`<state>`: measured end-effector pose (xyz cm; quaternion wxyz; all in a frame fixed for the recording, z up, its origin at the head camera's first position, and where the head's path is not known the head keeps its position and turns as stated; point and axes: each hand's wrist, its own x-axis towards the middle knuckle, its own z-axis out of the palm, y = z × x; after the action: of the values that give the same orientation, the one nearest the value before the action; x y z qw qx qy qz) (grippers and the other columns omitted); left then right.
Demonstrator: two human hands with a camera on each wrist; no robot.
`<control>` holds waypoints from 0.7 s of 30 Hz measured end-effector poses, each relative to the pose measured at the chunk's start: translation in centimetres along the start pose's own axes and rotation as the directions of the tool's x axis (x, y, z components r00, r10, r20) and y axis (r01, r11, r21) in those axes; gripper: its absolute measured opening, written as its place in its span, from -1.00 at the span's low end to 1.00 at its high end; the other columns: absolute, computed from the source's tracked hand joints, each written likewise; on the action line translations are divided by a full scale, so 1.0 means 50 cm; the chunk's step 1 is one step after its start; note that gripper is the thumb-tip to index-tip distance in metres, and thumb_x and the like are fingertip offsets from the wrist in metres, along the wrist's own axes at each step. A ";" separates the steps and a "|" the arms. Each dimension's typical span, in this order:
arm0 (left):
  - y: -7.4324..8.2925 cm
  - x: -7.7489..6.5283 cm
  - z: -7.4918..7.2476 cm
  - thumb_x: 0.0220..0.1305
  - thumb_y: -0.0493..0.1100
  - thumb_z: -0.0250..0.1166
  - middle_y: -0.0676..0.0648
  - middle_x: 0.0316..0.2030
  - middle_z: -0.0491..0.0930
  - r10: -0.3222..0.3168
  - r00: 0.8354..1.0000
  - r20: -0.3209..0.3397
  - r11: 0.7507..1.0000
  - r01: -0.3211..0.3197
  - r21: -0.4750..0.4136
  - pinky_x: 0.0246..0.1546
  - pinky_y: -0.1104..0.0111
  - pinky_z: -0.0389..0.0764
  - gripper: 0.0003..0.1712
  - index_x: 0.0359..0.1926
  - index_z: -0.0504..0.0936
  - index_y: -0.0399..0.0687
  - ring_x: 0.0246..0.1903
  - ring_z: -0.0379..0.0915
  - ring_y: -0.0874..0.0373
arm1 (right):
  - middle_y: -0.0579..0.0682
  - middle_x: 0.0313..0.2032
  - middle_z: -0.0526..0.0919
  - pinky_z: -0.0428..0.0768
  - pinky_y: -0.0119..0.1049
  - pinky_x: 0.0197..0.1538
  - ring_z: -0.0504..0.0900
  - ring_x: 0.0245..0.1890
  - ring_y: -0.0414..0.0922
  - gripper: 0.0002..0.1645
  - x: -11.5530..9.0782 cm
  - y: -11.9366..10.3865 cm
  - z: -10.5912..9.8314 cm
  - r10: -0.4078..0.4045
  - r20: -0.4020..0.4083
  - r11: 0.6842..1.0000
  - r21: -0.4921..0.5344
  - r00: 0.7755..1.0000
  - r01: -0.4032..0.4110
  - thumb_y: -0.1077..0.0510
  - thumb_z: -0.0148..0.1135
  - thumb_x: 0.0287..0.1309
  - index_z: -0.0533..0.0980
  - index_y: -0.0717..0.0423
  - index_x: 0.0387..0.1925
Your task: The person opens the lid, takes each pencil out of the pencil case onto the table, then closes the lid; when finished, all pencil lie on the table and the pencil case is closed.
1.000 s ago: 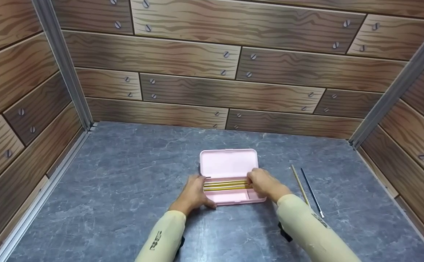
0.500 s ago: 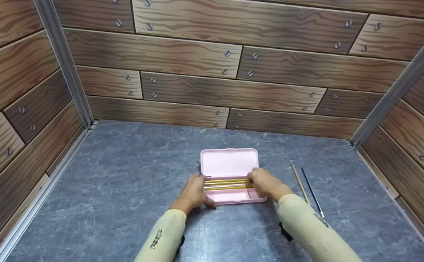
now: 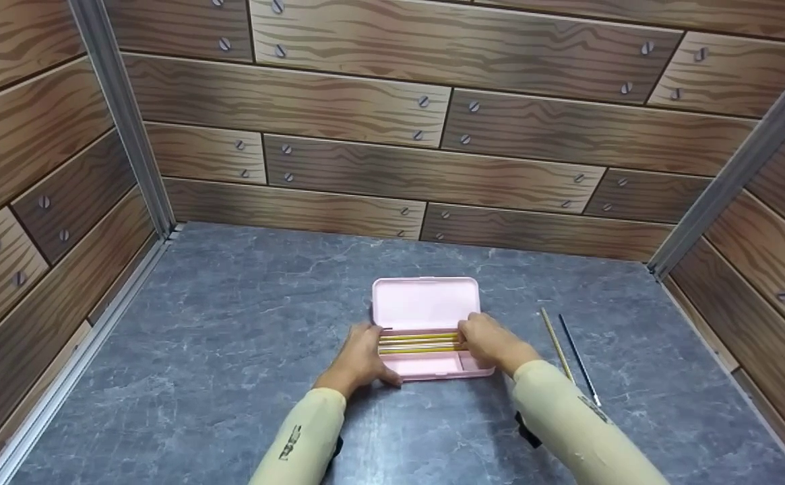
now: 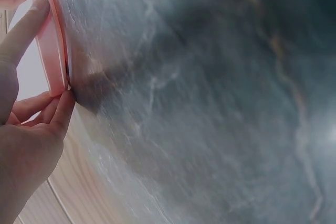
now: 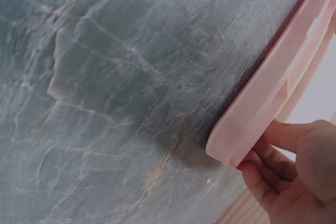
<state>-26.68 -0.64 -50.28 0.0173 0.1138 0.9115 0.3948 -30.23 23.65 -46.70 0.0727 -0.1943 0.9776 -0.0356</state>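
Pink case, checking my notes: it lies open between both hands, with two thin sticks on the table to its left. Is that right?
Not quite: the two thin sticks lie to the right of the pink case, as the head view shows.

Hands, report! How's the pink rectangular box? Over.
Pink rectangular box: open, thin yellow rods inside. Left hand, right hand: gripping opposite ends. Thin tan stick, thin dark stick: aside, right.

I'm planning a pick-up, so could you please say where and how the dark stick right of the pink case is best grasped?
I'd pinch the dark stick near its middle, across its width, coming from above and its right: it lies thin and flat, the tan stick runs along its left, and the right sleeve crowds its near end.
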 end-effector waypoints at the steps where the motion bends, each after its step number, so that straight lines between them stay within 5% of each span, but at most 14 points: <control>1: -0.001 0.000 0.001 -0.49 -0.16 0.78 -0.29 0.08 0.54 -0.002 1.000 0.001 1.000 0.002 0.003 0.35 0.02 0.42 0.02 0.14 0.58 -0.37 0.20 0.37 -0.18 | 0.07 -0.45 0.49 0.59 0.00 -0.17 0.48 -0.40 -0.03 -0.89 0.000 0.001 0.001 -0.002 0.001 1.000 -0.003 1.000 0.002 0.36 0.24 0.22 0.52 0.23 -0.42; 8: -0.002 0.000 0.001 -0.49 -0.15 0.78 -0.30 0.11 0.52 -0.005 1.000 -0.001 1.000 0.005 0.006 0.36 0.01 0.41 0.02 0.13 0.57 -0.38 0.22 0.37 -0.20 | 0.09 -0.43 0.50 0.59 0.03 -0.14 0.51 -0.36 0.02 -0.92 -0.002 0.003 0.001 -0.006 0.013 1.000 -0.012 1.000 0.006 0.36 0.20 0.25 0.49 0.26 -0.39; 21: -0.001 0.000 -0.001 -0.50 -0.17 0.78 -0.29 0.07 0.53 0.005 1.000 -0.001 1.000 -0.005 0.004 0.32 0.01 0.44 0.02 0.13 0.57 -0.38 0.17 0.38 -0.19 | 0.02 -0.48 0.44 0.55 -0.05 -0.28 0.44 -0.44 -0.06 -0.89 -0.015 0.016 0.009 -0.156 -0.117 0.988 0.000 0.981 0.157 0.38 0.27 0.17 0.52 0.21 -0.43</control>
<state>-26.67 -0.69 -50.29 0.0155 0.1157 0.9121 0.3930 -29.76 24.66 -47.13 0.0132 -0.2677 0.9617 -0.0568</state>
